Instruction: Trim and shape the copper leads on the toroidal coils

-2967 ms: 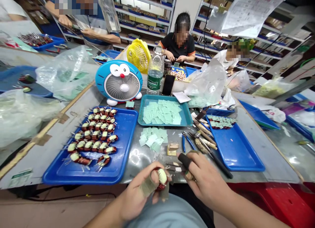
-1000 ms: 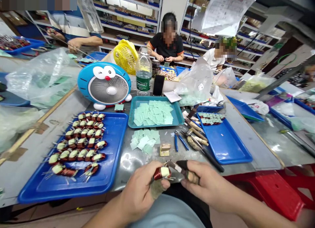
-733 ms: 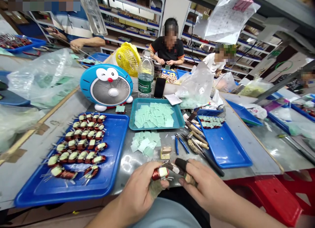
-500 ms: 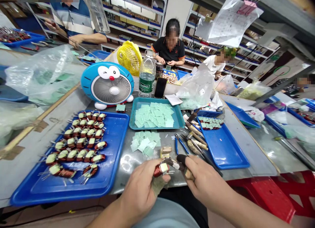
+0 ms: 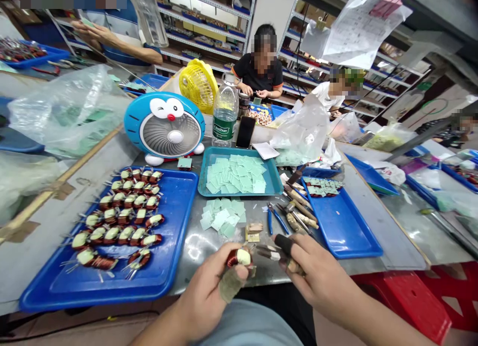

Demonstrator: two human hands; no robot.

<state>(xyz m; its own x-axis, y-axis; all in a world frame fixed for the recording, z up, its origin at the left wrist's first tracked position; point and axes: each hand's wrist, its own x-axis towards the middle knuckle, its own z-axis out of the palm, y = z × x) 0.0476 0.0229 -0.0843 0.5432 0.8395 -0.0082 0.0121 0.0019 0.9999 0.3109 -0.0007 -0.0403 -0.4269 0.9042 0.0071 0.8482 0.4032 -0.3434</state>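
Note:
My left hand [image 5: 212,286] is closed around a copper-wound coil [image 5: 239,258] with a pale yellow block on it. A grey-green wrap covers the thumb. To its right, my right hand [image 5: 313,266] grips a flat-bladed metal tool [image 5: 269,253], perhaps a knife, with a light, worn handle mostly hidden by the fingers. A black cover sits on one right finger. The blade points at the coil, with a gap between them. Just beyond the hands is a small wooden block [image 5: 254,229].
Rows of similar coils fill part of a blue tray [image 5: 149,281] on the left. Green cards lie in a teal tray [image 5: 274,187] and in a loose pile [image 5: 223,216]. Blue-handled pliers [image 5: 278,219] and another blue tray [image 5: 351,236] lie right. Behind are a fan [image 5: 164,124] and bottle [image 5: 225,112].
The tool's blade has drawn away from the coil's leads to the right. The coil has turned in my left hand. At the back left, a co-worker's hands have risen with a green card.

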